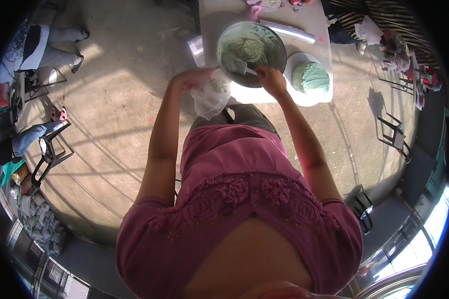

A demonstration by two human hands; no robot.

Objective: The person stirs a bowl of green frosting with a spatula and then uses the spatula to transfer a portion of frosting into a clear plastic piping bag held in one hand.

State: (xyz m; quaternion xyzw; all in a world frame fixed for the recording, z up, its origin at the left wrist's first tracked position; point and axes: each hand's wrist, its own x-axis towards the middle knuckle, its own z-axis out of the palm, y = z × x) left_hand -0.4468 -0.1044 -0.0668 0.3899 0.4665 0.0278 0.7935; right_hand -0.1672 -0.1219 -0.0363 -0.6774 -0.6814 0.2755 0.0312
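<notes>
My right hand grips the handle of a spatula with a pale, flat blade. The blade is inside a large metal mixing bowl, near its side towards me. Pale green frosting lies in the bowl and is smeared up its walls. Wires of what looks like a whisk rest in the bowl. Left of the bowl, my left hand holds a clear plastic bag that hangs below the table edge. A green-frosted cake sits on a white round board right of the bowl.
The white table also bears a shiny roll and a pink cloth behind the bowl. People's legs and a dark-framed chair are at the left. Another chair stands at the right.
</notes>
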